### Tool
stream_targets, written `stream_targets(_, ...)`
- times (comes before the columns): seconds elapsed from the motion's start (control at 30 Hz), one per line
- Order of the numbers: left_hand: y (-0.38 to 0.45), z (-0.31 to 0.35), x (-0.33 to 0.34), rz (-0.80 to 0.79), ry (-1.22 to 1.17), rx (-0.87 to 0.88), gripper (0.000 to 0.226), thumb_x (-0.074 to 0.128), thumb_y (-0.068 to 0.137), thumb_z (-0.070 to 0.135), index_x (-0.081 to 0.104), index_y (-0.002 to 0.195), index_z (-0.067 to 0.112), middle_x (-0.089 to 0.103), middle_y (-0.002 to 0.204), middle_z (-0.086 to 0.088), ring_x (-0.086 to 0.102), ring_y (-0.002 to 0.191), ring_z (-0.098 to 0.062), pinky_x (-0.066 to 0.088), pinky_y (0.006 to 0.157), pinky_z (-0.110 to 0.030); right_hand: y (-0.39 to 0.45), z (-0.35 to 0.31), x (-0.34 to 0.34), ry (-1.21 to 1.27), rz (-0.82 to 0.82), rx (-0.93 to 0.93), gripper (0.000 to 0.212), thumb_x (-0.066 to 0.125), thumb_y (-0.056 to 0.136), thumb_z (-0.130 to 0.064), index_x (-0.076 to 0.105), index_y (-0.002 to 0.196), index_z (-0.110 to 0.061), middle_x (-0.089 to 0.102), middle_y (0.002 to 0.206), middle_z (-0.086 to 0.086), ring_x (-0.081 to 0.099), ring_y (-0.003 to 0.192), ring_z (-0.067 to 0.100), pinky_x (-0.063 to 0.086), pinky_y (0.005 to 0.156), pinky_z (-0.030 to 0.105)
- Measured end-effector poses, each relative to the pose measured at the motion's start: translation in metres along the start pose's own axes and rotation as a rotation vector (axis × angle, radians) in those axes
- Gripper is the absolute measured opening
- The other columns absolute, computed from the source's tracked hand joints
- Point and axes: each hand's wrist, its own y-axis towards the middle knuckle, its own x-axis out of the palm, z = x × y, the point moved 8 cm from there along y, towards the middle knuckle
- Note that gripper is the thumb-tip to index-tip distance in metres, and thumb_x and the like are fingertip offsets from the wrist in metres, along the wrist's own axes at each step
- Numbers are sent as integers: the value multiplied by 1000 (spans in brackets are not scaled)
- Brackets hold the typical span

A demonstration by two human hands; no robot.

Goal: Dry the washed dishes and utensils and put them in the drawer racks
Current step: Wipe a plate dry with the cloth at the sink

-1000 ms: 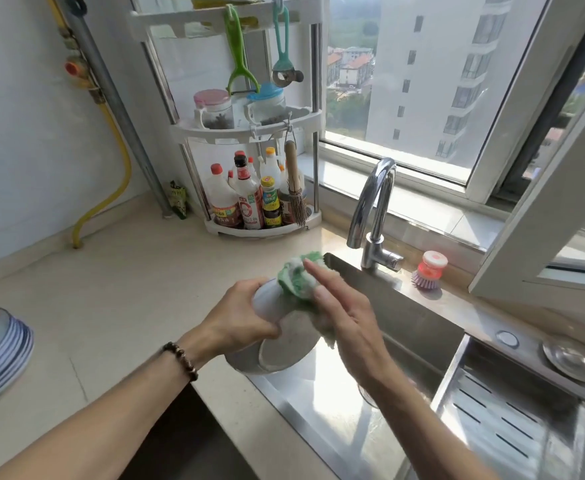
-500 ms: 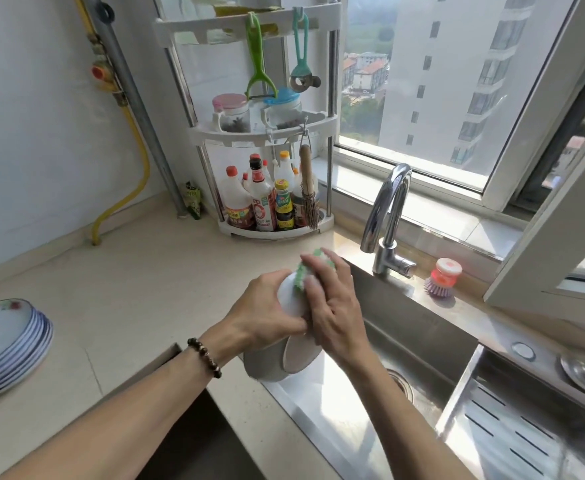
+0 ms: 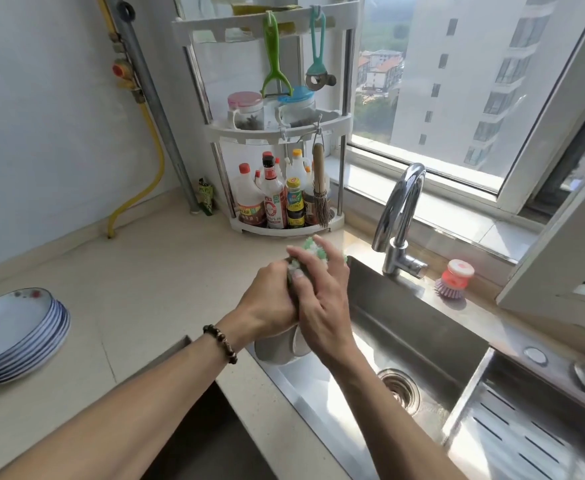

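A grey-white bowl (image 3: 277, 348) is held on its side over the left edge of the steel sink (image 3: 419, 327). My left hand (image 3: 267, 303) grips the bowl from the left, fingers curled round its rim. My right hand (image 3: 319, 299) presses a green and white cloth (image 3: 313, 249) against the bowl's top and inside, and covers most of it. A stack of several blue-rimmed plates (image 3: 17, 334) lies on the counter at the far left.
A corner rack (image 3: 273, 129) with sauce bottles, jars and hanging peelers stands behind the hands. The tap (image 3: 402, 216) rises at the sink's back, a pink dish brush (image 3: 455, 278) beside it. An open drawer gap (image 3: 208, 410) lies under my left forearm. A slotted drain tray (image 3: 533, 431) fills the sink's right.
My right hand has slid with the cloth leftwards over the bowl, which has turned so less of its inside shows. Both hands have stayed above the sink's left edge.
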Motion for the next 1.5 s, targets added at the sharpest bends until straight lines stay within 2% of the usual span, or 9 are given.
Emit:
stream_targets(0.17, -14, 4, 2, -95, 109, 60, 59, 86, 67, 17, 61, 120, 20, 65, 101, 2, 64, 85, -14, 50, 65, -20, 20, 62, -26, 222, 87, 347, 22, 45, 88, -52, 65, 97, -49, 60, 113, -3, 58, 108, 21, 46, 101, 56)
stream_targets(0.33, -13, -1, 3, -59, 80, -7, 41, 85, 67, 10, 63, 99, 19, 67, 88, 5, 65, 78, -14, 49, 61, -20, 2, 9, 1, 35, 15, 28, 33, 44, 91, -45, 70, 106, -30, 54, 119, -10, 48, 118, 11, 38, 104, 32)
stream_targets(0.47, -24, 7, -5, -88, 41, 93, 57, 84, 63, 19, 65, 117, 17, 65, 94, 6, 65, 79, -11, 49, 60, -16, 14, 62, -31, 261, 150, 391, 26, 47, 84, -49, 68, 80, -34, 66, 87, -2, 63, 88, 23, 50, 84, 53)
stream_targets(0.67, -39, 7, -16, -50, -46, 127, 61, 79, 61, 28, 65, 120, 18, 69, 98, 1, 69, 85, -17, 60, 66, -36, 36, 61, -44, 166, 113, 366, 52, 51, 73, -47, 43, 59, 2, 43, 60, 9, 39, 60, 20, 33, 61, 41)
stream_targets(0.83, -20, 17, -6, -265, 120, 12, 51, 88, 62, 17, 65, 108, 20, 68, 97, 2, 68, 86, -17, 60, 72, -34, 43, 26, -32, 15, -74, 195, 34, 51, 76, -33, 40, 50, -14, 35, 47, -8, 30, 49, 10, 26, 51, 31)
stream_targets(1.1, -8, -1, -12, -75, -1, -102, 26, 82, 66, 10, 64, 80, 23, 67, 79, 4, 65, 77, -18, 52, 63, -27, 16, -16, 4, -136, -104, -148, 31, 46, 95, -39, 65, 108, -19, 59, 113, -6, 54, 107, 15, 42, 93, 29)
stream_targets(1.23, -13, -7, -14, -20, -122, -110, 46, 81, 60, 9, 69, 104, 21, 72, 94, -1, 70, 85, -21, 59, 70, -32, 39, 24, -15, 118, -34, 146, 41, 40, 92, -51, 66, 110, -25, 62, 114, 0, 58, 104, 13, 46, 98, 49)
stream_targets(1.33, -10, -6, -18, 19, -133, -88, 42, 80, 57, 17, 67, 95, 28, 71, 89, 3, 70, 84, -20, 58, 70, -33, 23, 10, -1, 51, -64, 28, 35, 43, 95, -40, 67, 115, -26, 51, 137, -8, 43, 128, 4, 35, 111, 31)
stream_targets(1.5, -15, 9, -19, -12, 81, 7, 55, 87, 66, 13, 64, 115, 22, 66, 99, 3, 67, 87, -17, 59, 70, -28, 27, 33, -8, 212, -18, 209, 27, 37, 93, -49, 60, 107, -41, 56, 120, -3, 56, 118, 23, 49, 92, 36)
